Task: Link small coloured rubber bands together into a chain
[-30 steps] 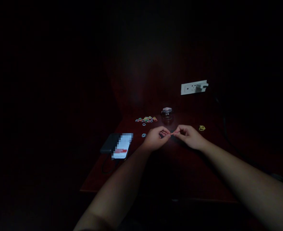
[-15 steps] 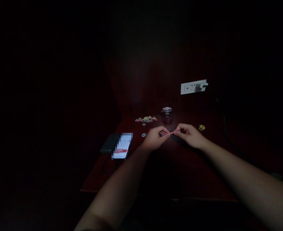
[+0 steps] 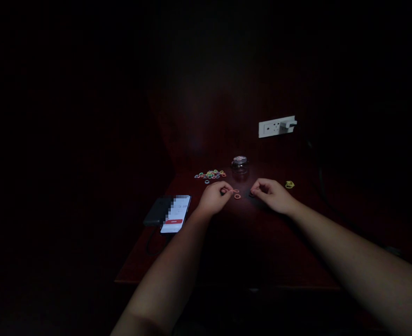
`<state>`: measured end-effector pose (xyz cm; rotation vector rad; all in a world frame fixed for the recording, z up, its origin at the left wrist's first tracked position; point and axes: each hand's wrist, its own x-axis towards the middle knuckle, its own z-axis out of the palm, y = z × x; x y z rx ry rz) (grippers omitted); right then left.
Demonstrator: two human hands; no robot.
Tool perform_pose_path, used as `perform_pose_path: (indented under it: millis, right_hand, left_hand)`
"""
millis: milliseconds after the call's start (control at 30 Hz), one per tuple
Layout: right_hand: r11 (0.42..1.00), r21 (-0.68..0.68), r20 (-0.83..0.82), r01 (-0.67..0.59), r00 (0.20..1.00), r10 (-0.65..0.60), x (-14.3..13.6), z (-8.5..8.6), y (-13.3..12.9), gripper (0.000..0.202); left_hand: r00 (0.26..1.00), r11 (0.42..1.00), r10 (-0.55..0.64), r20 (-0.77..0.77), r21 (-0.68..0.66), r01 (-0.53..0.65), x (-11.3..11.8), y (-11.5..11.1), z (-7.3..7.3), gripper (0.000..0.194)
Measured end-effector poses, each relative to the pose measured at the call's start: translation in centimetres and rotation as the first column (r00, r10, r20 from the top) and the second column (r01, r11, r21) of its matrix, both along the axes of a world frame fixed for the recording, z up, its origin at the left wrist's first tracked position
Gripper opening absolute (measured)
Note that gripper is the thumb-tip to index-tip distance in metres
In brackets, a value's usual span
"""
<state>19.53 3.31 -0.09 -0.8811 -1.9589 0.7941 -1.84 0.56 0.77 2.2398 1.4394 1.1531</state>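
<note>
Between the thumb and finger of my left hand (image 3: 215,198) is a small orange-pink hair tie (image 3: 236,191), its loop sticking out to the right. Just below it, a second orange-pink hair tie (image 3: 237,197) lies flat on the dark red table (image 3: 261,252). My right hand (image 3: 274,195) is a short way to the right, thumb and fingertips pressed together; whether anything is between them is too dark to see. Under those fingertips there is a small dark ring-like shape (image 3: 251,194). Farther back lies a loose pile of coloured hair ties (image 3: 211,175), with a pale blue one (image 3: 206,182) in front.
Yellow hair ties (image 3: 289,185) sit right of my right hand. A clear round jar (image 3: 240,164) stands at the back. On the left are a lit phone (image 3: 178,214) and a black power bank (image 3: 157,211) with a cable. A wall socket (image 3: 276,127) holds a plug.
My hands have moved apart; the orange-pink hair tie pulled between them now hangs from my left hand only. Another orange-pink one on the table has come into sight. The view shifted slightly.
</note>
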Motion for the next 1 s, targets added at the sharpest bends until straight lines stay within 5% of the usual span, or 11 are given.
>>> perform_pose_path:
  millis: [367, 1000]
  right_hand:
    - [1.0, 0.009, -0.007, -0.003, 1.0, 0.003, -0.5, 0.0, 0.0, 0.017]
    - [0.999, 0.031, 0.028, 0.035, 0.999, -0.036, -0.5, 0.1, 0.1, 0.017]
  left_hand:
    - [0.957, 0.981, 0.192, -0.218, 0.07, -0.181, 0.4, 1.8, -1.5, 0.017]
    - [0.856, 0.976, 0.161, -0.492, -0.052, -0.214, 2.3, 0.3, -1.0, 0.026]
